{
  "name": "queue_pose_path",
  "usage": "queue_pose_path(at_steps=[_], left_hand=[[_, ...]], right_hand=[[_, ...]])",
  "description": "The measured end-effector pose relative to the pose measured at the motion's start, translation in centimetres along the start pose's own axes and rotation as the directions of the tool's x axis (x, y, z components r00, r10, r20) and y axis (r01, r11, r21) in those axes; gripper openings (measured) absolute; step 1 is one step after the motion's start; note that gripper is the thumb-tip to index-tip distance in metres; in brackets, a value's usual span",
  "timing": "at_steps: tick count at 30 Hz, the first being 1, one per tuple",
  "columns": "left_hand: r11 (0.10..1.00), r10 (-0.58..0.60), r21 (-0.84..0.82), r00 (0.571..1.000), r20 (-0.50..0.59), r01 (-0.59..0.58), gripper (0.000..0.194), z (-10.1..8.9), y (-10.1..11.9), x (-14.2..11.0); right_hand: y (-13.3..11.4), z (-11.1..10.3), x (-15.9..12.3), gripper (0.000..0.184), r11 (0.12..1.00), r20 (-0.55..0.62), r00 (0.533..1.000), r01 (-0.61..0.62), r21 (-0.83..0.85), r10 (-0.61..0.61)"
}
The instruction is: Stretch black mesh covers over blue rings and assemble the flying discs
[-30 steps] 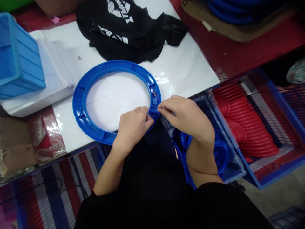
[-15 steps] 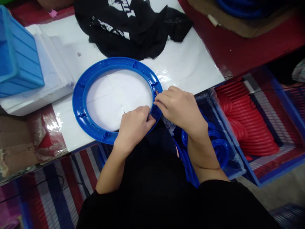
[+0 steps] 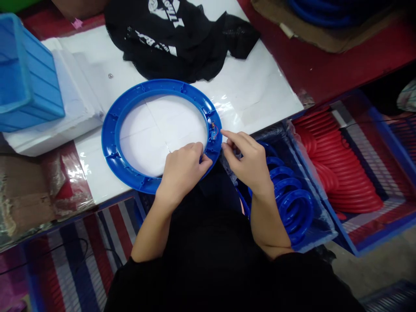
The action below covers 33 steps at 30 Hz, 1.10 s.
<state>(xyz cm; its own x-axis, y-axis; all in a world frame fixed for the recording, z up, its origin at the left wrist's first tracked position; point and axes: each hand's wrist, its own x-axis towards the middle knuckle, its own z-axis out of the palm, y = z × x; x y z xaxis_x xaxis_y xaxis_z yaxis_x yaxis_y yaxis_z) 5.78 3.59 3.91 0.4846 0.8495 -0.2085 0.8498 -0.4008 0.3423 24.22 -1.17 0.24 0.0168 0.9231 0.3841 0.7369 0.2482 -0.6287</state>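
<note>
A blue plastic ring (image 3: 110,134), its ribbed hollow side facing up, lies on the white table covering at the front edge. On its right side sits a small electronic part with a red wire (image 3: 213,131). My left hand (image 3: 185,167) is closed on the near right part of the ring, thumb and fingers over the rim. Just outside the rim, beside the wired part, is my right hand (image 3: 245,158). Its index finger and thumb are apart, the index tip close to the ring's outer edge, and nothing shows between them.
Black printed cloth (image 3: 182,43) lies behind the ring, and a small metal piece (image 3: 110,76) to its left. A light-blue bin (image 3: 39,82) stands on white foam (image 3: 74,104). Below right are crates with blue rings (image 3: 292,208) and red rings (image 3: 347,173).
My right hand first reached over the wired part on the ring, then drew back to the right, its fingers parting. My left hand has stayed on the rim.
</note>
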Motion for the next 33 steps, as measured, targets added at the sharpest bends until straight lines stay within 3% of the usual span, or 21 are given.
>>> queue_pose_path(at_steps=[3, 10, 19, 33], left_hand=[[1.0, -0.01, -0.002, 1.0, 0.001, 0.01, 0.02, 0.0, 0.0, 0.0], [1.0, -0.011, -0.025, 1.0, -0.015, 0.011, 0.019, 0.1, -0.1, 0.0], [0.999, 0.004, -0.047, 1.0, -0.006, -0.004, 0.019, 0.1, -0.2, -0.1], [0.999, 0.007, -0.042, 1.0, -0.016, -0.008, 0.018, 0.1, -0.2, 0.0]], right_hand=[[-0.2, 0.6, -1.2, 0.04, 1.0, -0.075, 0.997, 0.01, -0.007, -0.01], [-0.3, 2.1, -1.2, 0.049, 0.999, -0.048, 0.998, 0.038, 0.035, -0.036], [-0.4, 2.6, -0.8, 0.051, 0.972, -0.025, 0.997, -0.068, 0.223, 0.076], [-1.0, 2.9, -0.5, 0.047, 0.959, -0.027, 0.976, -0.206, 0.196, 0.216]])
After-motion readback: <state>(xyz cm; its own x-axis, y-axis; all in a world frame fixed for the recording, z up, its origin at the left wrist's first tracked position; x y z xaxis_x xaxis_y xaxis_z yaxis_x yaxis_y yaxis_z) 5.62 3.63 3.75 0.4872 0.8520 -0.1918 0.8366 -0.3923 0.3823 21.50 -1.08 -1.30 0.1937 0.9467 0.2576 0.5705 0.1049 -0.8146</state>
